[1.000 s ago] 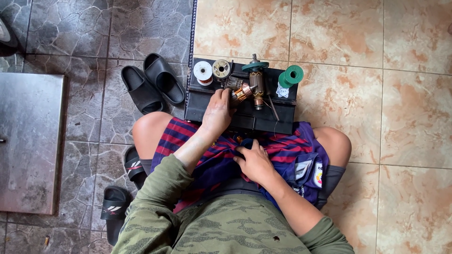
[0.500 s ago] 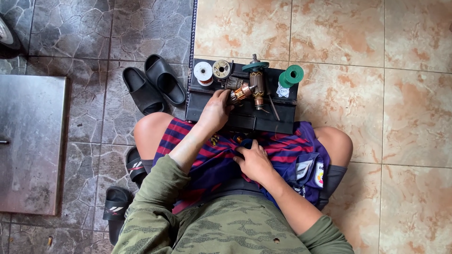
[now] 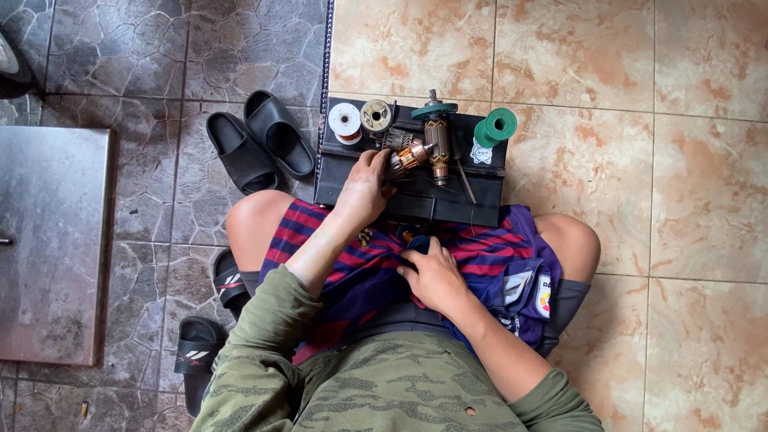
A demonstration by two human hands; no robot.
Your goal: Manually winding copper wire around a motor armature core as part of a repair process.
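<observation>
On the lap, the right hand (image 3: 436, 276) lies flat and open on striped cloth (image 3: 480, 256). Beyond, the left hand (image 3: 366, 188) grips a copper motor part (image 3: 410, 156) on a black box (image 3: 416, 200), on beige tile floor (image 3: 640, 160); black slippers (image 3: 260, 144) rest on grey stone.

Looks like a home floor doubling as a repair spot, not a real workshop. Beige tiles (image 3: 592, 160) meet grey stone-pattern tiles (image 3: 160, 56), with black slides (image 3: 260, 140) parked beside. Person sits on the floor, no bench. Black case (image 3: 412, 196) serves as the work surface: motor armatures (image 3: 424, 144), wire spools (image 3: 346, 122), green spool (image 3: 496, 126). Steel plate (image 3: 52, 244) at left.
</observation>
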